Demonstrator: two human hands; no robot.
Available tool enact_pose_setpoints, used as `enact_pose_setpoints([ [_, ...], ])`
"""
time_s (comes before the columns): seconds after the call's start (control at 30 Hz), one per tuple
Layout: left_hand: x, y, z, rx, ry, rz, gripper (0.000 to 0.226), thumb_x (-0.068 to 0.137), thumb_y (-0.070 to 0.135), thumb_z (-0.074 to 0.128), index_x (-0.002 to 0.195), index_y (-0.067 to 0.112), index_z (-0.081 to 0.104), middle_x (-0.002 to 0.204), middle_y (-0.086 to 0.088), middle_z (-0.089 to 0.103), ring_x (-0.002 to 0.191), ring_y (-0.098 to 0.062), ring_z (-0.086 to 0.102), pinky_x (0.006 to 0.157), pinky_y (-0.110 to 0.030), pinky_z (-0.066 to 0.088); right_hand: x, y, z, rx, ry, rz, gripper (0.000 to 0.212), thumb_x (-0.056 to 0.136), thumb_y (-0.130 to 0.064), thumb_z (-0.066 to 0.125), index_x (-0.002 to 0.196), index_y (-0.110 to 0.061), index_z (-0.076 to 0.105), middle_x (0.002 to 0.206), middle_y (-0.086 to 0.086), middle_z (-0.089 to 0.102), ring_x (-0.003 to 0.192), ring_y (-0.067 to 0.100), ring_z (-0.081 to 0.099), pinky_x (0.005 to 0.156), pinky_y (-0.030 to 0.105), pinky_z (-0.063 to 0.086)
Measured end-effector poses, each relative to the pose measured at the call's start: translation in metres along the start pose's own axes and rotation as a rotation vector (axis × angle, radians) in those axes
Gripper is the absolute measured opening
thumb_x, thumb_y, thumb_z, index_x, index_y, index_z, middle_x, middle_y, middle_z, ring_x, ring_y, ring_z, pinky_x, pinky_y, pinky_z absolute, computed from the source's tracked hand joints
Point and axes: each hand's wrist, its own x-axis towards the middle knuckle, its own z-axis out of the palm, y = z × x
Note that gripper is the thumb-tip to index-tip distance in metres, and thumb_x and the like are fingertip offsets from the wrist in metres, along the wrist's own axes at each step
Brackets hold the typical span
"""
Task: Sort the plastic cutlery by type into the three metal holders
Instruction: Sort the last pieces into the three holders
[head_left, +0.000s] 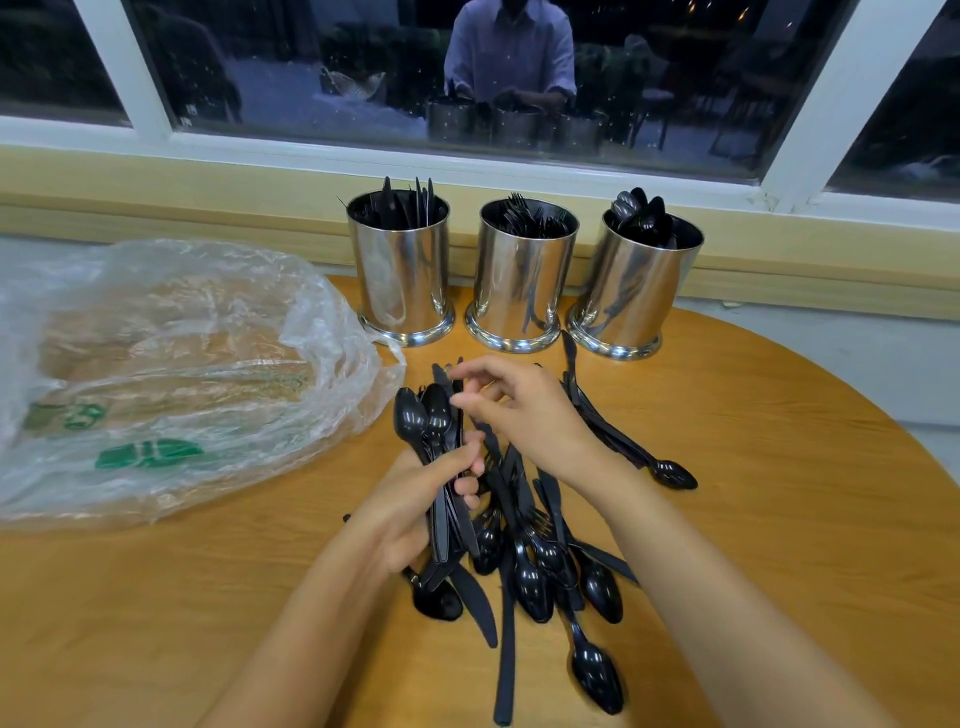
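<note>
OK, your left hand (426, 499) sits low over the surface (779, 467), palm turned inward, fingers wrapped round a bundle of black cutlery (441, 447) held upright, spoon bowls on top. Your right hand (524, 410) comes in from the right with the wrist bent, fingers half curled and fingertips at the bundle's upper ends; I can't tell if it pinches a piece. The loose pile (540, 566) lies under both hands. Behind it stands a row of three: knife holder (400, 280) on the left, fork holder (519, 291) in the middle, spoon holder (631, 296) on the right. Plastic bag (171, 364) lies to the left.
</note>
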Motion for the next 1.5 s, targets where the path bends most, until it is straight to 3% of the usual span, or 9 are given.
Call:
enact_pose_setpoints([
  [0.17,0.000,-0.005,0.006,0.091,-0.036,-0.048,0.010,0.096,0.009,0.060,0.087,0.007,0.058,0.067,-0.001,0.053,0.054,-0.009,0.043,0.056,-0.023,0.042,-0.003,-0.008,0.007,-0.035,-0.031,-0.043,0.021,0.086,-0.011,0.071,0.107,-0.014,0.069,0.090,0.002,0.067,0.084,0.015,0.063,0.070,0.010,0.048],
  [0.3,0.003,-0.005,0.004,-0.042,0.039,0.003,0.019,0.096,0.011,0.058,0.113,0.003,0.060,0.070,-0.001,0.053,0.053,-0.009,0.041,0.052,-0.023,0.044,-0.009,0.005,-0.012,-0.040,0.028,0.011,0.024,0.087,-0.013,0.069,0.110,-0.019,0.070,0.091,-0.006,0.067,0.086,0.006,0.063,0.082,0.018,0.053],
  [0.47,0.007,-0.004,0.002,-0.121,0.079,0.016,0.026,0.096,0.008,0.056,0.121,0.004,0.057,0.068,-0.001,0.053,0.051,-0.009,0.044,0.049,-0.023,0.047,-0.016,0.065,-0.063,-0.409,0.241,0.302,0.023,0.091,-0.014,0.066,0.113,-0.011,0.067,0.093,-0.006,0.060,0.086,0.008,0.056,0.087,0.025,0.051],
  [0.63,0.009,-0.009,0.007,-0.155,0.082,0.007,0.023,0.095,0.007,0.056,0.118,0.004,0.059,0.069,-0.001,0.053,0.051,-0.009,0.044,0.050,-0.023,0.047,-0.023,0.102,-0.077,-0.612,0.124,0.533,0.032,0.090,-0.014,0.068,0.121,-0.010,0.062,0.105,0.005,0.064,0.094,0.020,0.059,0.082,0.034,0.053],
  [0.83,0.010,-0.013,0.006,-0.139,0.095,-0.003,0.025,0.096,0.006,0.056,0.120,0.004,0.059,0.069,-0.001,0.054,0.052,-0.009,0.045,0.053,-0.023,0.047,-0.017,0.096,-0.081,-0.609,0.192,0.455,0.027,0.093,-0.012,0.063,0.119,-0.017,0.062,0.085,-0.007,0.057,0.078,0.012,0.056,0.067,0.029,0.047],
  [0.97,0.011,-0.013,0.007,-0.155,0.104,-0.012,0.023,0.095,0.006,0.056,0.118,0.004,0.059,0.068,-0.001,0.055,0.051,-0.009,0.047,0.052,-0.023,0.048,-0.012,0.075,-0.090,-0.610,0.262,0.337,0.020,0.096,-0.020,0.059,0.115,-0.022,0.065,0.094,-0.007,0.058,0.087,0.013,0.055,0.069,0.029,0.044],
  [1.1,0.011,-0.014,0.010,-0.174,0.113,-0.024,0.021,0.095,0.006,0.057,0.116,0.005,0.061,0.068,-0.001,0.055,0.051,-0.009,0.047,0.053,-0.023,0.047,-0.005,0.058,-0.099,-0.440,0.251,0.317,0.013,0.096,-0.022,0.059,0.102,-0.013,0.067,0.090,-0.003,0.060,0.085,0.014,0.056,0.072,0.027,0.043],
  [1.27,0.012,-0.014,0.012,-0.183,0.131,-0.032,0.019,0.096,0.007,0.057,0.115,0.006,0.061,0.069,-0.001,0.056,0.053,-0.010,0.048,0.059,-0.026,0.046,-0.007,0.042,-0.096,0.099,0.293,0.387,0.013,0.095,-0.010,0.059,0.107,-0.007,0.058,0.086,0.006,0.064,0.062,0.008,0.063,0.054,0.020,0.048],
  [1.5,0.011,-0.016,0.012,-0.125,0.152,0.010,0.018,0.087,0.027,0.067,0.088,0.010,0.060,0.065,0.000,0.050,0.057,-0.012,0.047,0.071,-0.030,0.043,-0.030,0.013,-0.055,0.742,0.396,0.355,0.013,0.088,0.007,0.061,0.097,-0.002,0.058,0.093,0.016,0.065,0.083,0.019,0.073,0.076,0.022,0.058],
])
